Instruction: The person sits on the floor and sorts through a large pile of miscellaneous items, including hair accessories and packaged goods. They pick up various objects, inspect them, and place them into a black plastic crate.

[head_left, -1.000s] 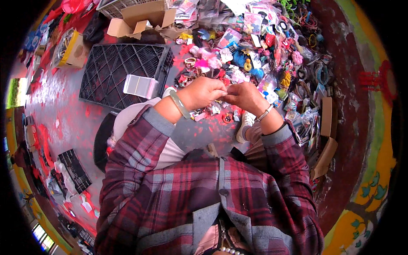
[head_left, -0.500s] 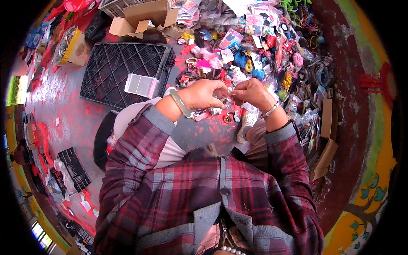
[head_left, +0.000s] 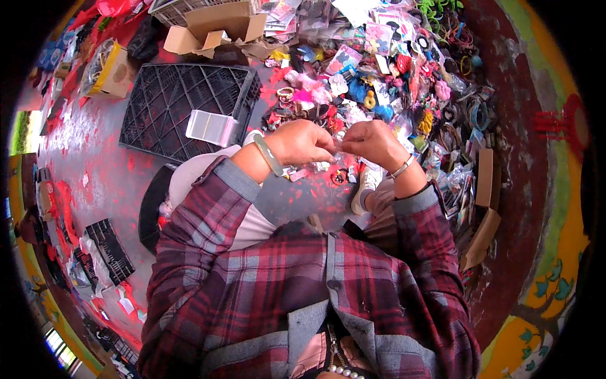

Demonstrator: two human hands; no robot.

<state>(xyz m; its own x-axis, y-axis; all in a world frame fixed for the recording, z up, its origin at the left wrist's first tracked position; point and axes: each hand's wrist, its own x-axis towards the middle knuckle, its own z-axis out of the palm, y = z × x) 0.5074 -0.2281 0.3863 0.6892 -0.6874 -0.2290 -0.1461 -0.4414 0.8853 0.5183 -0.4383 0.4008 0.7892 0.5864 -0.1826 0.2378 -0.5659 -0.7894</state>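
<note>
Just above the middle of the frame, the left hand (head_left: 297,142) and the right hand (head_left: 375,144) face each other with their fingertips near one another; the left grip is curled, thumb and fingers bent inward, and the right grip has its thumb and forefinger drawn close, but whether either pinches something cannot be told, as anything between them is too small to make out. Behind and around the fingers, from the centre to the upper right, spreads a heap of small goods (head_left: 360,88), among them a white flower-shaped piece (head_left: 338,84), a red piece (head_left: 403,62) and a yellow piece (head_left: 426,121). A pale green bangle (head_left: 268,156) circles the left wrist, a silver bangle (head_left: 404,166) the right. Just below the right hand shows a white shoe (head_left: 367,188) on the grey floor (head_left: 303,202). Left of the hands lies a black crate (head_left: 170,107), a stack of clear sleeves (head_left: 208,126) on its lower right part. Above it, at the upper edge, stands an open cardboard box (head_left: 221,19); at upper left is another carton (head_left: 115,79) with a yellow band. Plaid sleeves (head_left: 196,218) fill the lower middle.
</note>
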